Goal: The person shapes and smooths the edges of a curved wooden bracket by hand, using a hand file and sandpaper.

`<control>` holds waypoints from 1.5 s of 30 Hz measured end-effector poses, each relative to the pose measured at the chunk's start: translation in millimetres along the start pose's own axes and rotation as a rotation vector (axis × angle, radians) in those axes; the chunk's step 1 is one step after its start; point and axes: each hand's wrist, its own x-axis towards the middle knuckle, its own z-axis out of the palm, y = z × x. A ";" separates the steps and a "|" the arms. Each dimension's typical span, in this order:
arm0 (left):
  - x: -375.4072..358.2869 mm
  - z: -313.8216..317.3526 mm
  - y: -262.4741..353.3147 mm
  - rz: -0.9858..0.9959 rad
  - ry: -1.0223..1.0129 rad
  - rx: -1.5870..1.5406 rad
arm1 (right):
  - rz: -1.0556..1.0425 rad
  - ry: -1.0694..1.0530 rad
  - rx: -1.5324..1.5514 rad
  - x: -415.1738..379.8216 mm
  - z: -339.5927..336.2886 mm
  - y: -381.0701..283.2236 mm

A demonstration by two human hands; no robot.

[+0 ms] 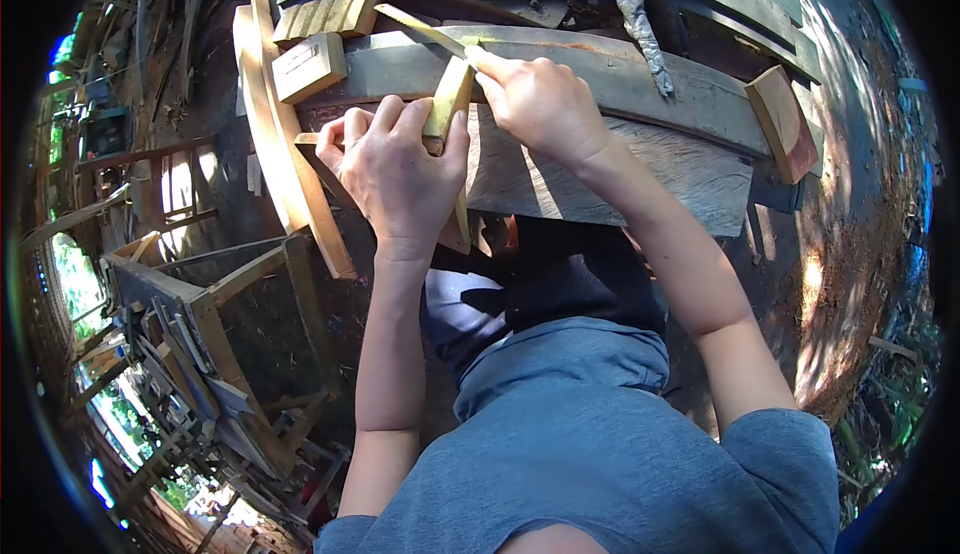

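Note:
My left hand (395,164) is closed round a narrow yellowish wood piece (451,99) that points away from me over the workbench (640,79). Fingers of my right hand (535,104) are wrapped round a thin, long tool (415,26), perhaps a file or rasp, which slants up to the left across the tip of the wood piece. Its handle end is hidden in my right hand. Just left of the wood lies a small wooden block (310,67), with a grooved block (325,16) behind it.
Long boards (288,154) stick out at the bench's left side. A wrapped tool (643,39) lies at the back, and a reddish-faced wood block (783,124) stands at the right end. A wooden frame (205,304) with scrap strips is at lower left.

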 end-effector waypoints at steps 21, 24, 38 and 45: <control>-0.9 3.3 -5.0 -0.014 0.020 -0.039 | 0.021 -0.009 0.252 -3.4 -7.7 11.8; -1.1 3.6 -1.3 -0.017 0.020 -0.034 | 0.076 -0.084 0.229 15.1 -10.3 14.9; 0.5 2.4 -4.3 0.010 0.039 -0.040 | 0.065 -0.065 0.214 -7.7 -11.1 6.0; 1.3 1.2 -0.4 0.000 0.022 -0.008 | 0.100 -0.073 0.173 2.6 -9.6 5.5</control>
